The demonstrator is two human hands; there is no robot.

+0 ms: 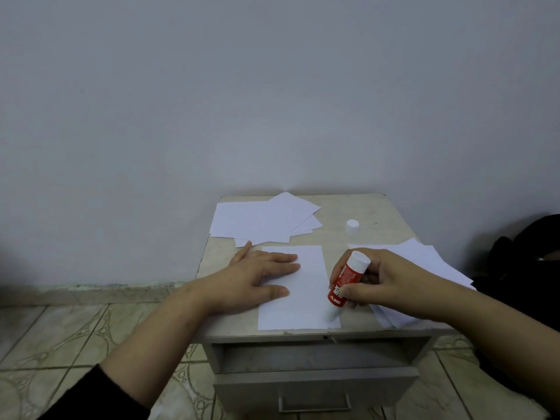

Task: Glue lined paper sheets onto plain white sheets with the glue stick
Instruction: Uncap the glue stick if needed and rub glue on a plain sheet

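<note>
A white sheet lies flat at the front middle of the small table. My left hand rests on its left half with straight fingers, pressing it down. My right hand grips a red and white glue stick, tilted, with its lower tip touching the sheet near the front right corner. The stick's white cap stands apart on the table behind. I cannot tell whether the sheet is lined.
A loose pile of white sheets lies at the table's back left. Another pile lies at the right under my right wrist. A drawer sits below the tabletop. A dark bag stands right of the table. Tiled floor surrounds it.
</note>
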